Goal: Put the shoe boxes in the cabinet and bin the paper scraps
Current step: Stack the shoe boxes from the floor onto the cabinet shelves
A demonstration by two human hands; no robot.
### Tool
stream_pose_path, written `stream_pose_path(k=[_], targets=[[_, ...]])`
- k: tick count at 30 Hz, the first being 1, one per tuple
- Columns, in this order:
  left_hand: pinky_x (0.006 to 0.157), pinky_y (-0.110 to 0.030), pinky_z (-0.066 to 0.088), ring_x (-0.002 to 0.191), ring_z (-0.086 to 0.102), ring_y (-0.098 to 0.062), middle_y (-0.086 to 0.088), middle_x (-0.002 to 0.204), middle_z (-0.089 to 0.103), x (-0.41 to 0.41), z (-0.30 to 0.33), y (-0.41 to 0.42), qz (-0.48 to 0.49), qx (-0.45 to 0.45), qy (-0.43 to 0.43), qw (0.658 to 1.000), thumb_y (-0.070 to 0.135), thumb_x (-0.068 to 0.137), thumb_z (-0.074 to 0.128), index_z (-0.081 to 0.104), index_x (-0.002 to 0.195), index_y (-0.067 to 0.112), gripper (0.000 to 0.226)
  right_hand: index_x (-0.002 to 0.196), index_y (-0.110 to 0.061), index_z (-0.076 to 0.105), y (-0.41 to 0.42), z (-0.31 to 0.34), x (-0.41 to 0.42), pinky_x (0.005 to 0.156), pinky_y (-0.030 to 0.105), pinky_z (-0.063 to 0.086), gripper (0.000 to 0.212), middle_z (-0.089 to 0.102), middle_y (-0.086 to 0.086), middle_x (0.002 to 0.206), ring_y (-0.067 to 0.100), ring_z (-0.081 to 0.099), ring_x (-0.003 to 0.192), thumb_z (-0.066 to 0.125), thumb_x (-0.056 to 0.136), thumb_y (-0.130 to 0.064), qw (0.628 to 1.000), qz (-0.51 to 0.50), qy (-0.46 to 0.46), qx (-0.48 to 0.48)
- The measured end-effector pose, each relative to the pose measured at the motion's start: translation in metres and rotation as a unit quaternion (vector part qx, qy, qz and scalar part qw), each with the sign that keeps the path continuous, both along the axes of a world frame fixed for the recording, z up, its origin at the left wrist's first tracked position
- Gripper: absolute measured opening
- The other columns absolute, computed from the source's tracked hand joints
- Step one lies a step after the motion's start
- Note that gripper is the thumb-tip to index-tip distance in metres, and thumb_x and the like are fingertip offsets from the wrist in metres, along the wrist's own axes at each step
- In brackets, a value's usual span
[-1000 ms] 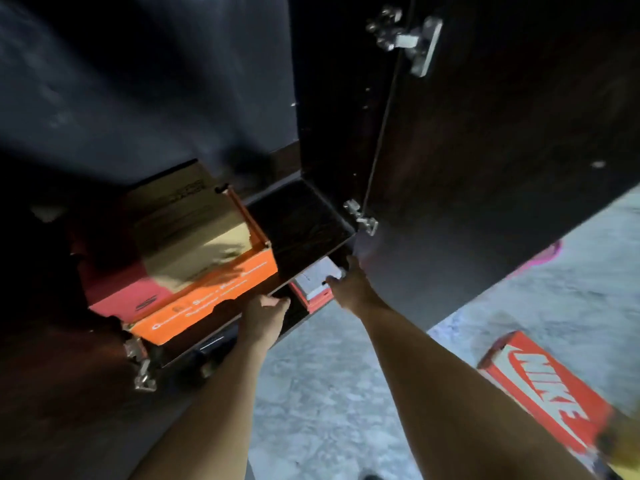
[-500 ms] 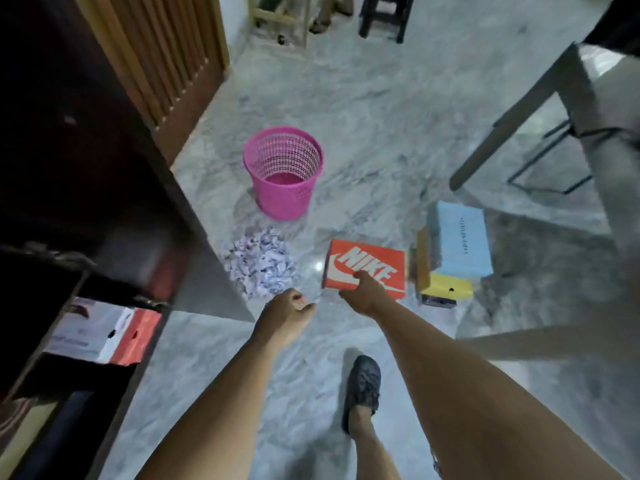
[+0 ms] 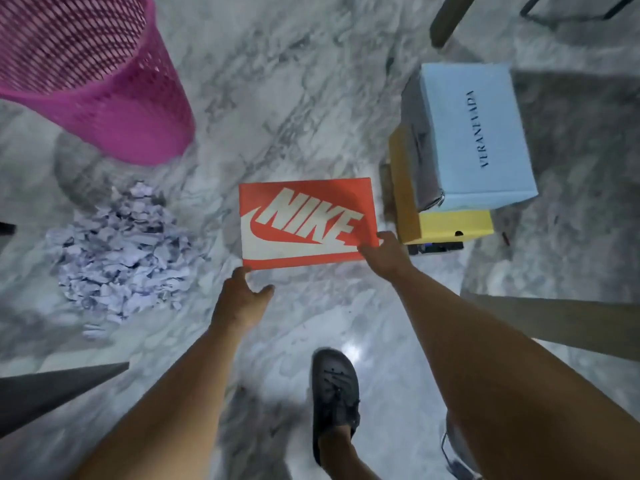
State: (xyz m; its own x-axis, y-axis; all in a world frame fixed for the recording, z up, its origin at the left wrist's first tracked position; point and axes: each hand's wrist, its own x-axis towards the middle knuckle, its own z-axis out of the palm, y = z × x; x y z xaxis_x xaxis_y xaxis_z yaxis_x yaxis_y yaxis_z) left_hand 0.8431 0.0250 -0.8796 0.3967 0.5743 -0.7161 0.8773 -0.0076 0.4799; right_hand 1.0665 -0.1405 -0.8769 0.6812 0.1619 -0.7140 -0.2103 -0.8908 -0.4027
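An orange shoe box (image 3: 304, 223) with a white logo lies flat on the marble floor. My right hand (image 3: 388, 252) grips its near right corner, thumb on the lid. My left hand (image 3: 239, 303) touches the near left corner with its fingers spread, holding nothing. To the right, a light blue shoe box (image 3: 478, 133) is stacked on a yellow shoe box (image 3: 446, 225). A heap of pale paper scraps (image 3: 121, 258) lies on the floor to the left. Behind the heap stands a pink mesh bin (image 3: 104, 98).
My foot in a dark shoe (image 3: 334, 393) stands on the floor below the orange box. A dark door edge (image 3: 52, 389) juts in at the lower left. A furniture leg (image 3: 446, 19) rises at the top right, and a pale beam (image 3: 554, 317) crosses the right side.
The view swung from the cabinet's shelves down to the floor and closed in on the orange box. Both hands left the cabinet and reached the box's near corners.
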Motion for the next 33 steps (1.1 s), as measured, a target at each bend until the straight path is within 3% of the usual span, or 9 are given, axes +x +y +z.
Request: stream_pose_path(k=[4, 9, 11, 14, 16, 19, 22, 25, 33], targets=[[0.093, -0.039, 0.053, 0.113, 0.066, -0.027, -0.005, 0.124, 0.069, 0.03, -0.08, 0.027, 0.103, 0.002, -0.049, 0.993, 0.037, 0.079, 0.076, 0.058, 0.132, 0.016, 0.059, 0.157, -0.012, 0.031, -0.007, -0.071, 0.029, 0.104, 0.04, 0.042, 0.077, 0.048, 0.014, 0.152, 0.034, 0.05, 0.135, 0.066, 0.093, -0.039, 0.997, -0.079, 0.004, -0.002], [0.098, -0.056, 0.054, 0.113, 0.066, -0.031, -0.005, 0.124, 0.069, 0.036, -0.147, 0.044, 0.183, -0.027, -0.053, 0.981, 0.045, 0.066, 0.078, 0.057, 0.131, 0.023, 0.072, 0.139, -0.022, 0.047, -0.016, -0.12, 0.028, 0.091, 0.052, 0.057, 0.045, 0.065, 0.001, 0.114, 0.022, 0.061, 0.096, 0.052, 0.097, -0.038, 0.992, -0.095, 0.073, 0.025], [0.097, -0.053, 0.055, 0.11, 0.066, -0.03, -0.004, 0.121, 0.07, 0.027, -0.144, 0.035, 0.178, -0.045, -0.041, 0.982, 0.039, 0.071, 0.079, 0.06, 0.128, 0.022, 0.062, 0.137, -0.024, 0.05, -0.025, -0.12, 0.021, 0.082, 0.047, 0.061, 0.048, 0.066, 0.001, 0.118, 0.026, 0.064, 0.105, 0.056, 0.093, -0.041, 0.985, -0.134, 0.102, 0.042], [0.085, -0.043, 0.052, 0.097, 0.065, -0.028, 0.004, 0.094, 0.074, 0.001, -0.121, 0.007, 0.209, -0.112, -0.046, 0.97, 0.012, 0.079, 0.082, 0.064, 0.107, 0.02, 0.034, 0.134, -0.022, 0.057, -0.048, -0.104, 0.012, 0.069, 0.037, 0.062, 0.047, 0.064, 0.008, 0.125, 0.032, 0.063, 0.112, 0.063, 0.09, -0.038, 0.984, -0.129, 0.118, 0.033], [0.077, -0.036, 0.048, 0.089, 0.065, -0.029, 0.003, 0.085, 0.072, -0.026, -0.095, -0.008, 0.21, -0.13, -0.042, 0.968, 0.015, 0.071, 0.085, 0.066, 0.099, 0.021, 0.034, 0.132, -0.022, 0.059, -0.058, -0.084, 0.005, 0.063, 0.031, 0.059, 0.044, 0.065, 0.007, 0.123, 0.03, 0.064, 0.11, 0.066, 0.092, -0.04, 0.985, -0.118, 0.124, 0.029], [0.066, -0.034, 0.05, 0.09, 0.068, -0.042, -0.003, 0.092, 0.073, -0.062, -0.053, -0.025, 0.208, -0.138, -0.037, 0.968, 0.026, 0.068, 0.084, 0.066, 0.111, 0.019, 0.048, 0.124, -0.022, 0.063, -0.063, -0.041, -0.008, 0.077, 0.041, 0.063, 0.04, 0.069, 0.001, 0.108, 0.024, 0.067, 0.096, 0.069, 0.091, -0.046, 0.989, -0.094, 0.114, 0.018], [0.084, -0.048, 0.059, 0.098, 0.07, -0.028, 0.002, 0.108, 0.072, -0.077, 0.0, -0.039, 0.24, -0.119, -0.044, 0.962, 0.033, 0.065, 0.082, 0.059, 0.118, 0.025, 0.058, 0.11, -0.017, 0.067, -0.059, 0.009, -0.026, 0.069, 0.038, 0.06, 0.035, 0.07, 0.0, 0.093, 0.017, 0.066, 0.077, 0.064, 0.09, -0.046, 0.997, -0.061, 0.055, -0.003], [0.091, -0.043, 0.058, 0.102, 0.069, -0.018, 0.003, 0.111, 0.072, -0.087, 0.057, -0.048, 0.251, -0.114, -0.06, 0.959, 0.031, 0.072, 0.085, 0.059, 0.117, 0.028, 0.052, 0.109, -0.015, 0.067, -0.047, 0.067, -0.047, 0.067, 0.03, 0.045, 0.036, 0.07, 0.003, 0.097, 0.02, 0.064, 0.08, 0.058, 0.089, -0.044, 0.997, -0.065, -0.025, -0.017], [0.05, -0.018, 0.043, 0.074, 0.068, -0.018, -0.002, 0.085, 0.071, -0.193, 0.235, -0.103, 0.247, -0.042, -0.107, 0.962, 0.025, 0.08, 0.08, 0.07, 0.111, 0.019, 0.034, 0.121, -0.014, 0.068, -0.079, 0.239, -0.149, 0.077, 0.03, 0.042, 0.044, 0.072, 0.009, 0.11, 0.032, 0.067, 0.102, 0.059, 0.091, -0.046, 0.994, -0.025, -0.103, 0.013]])
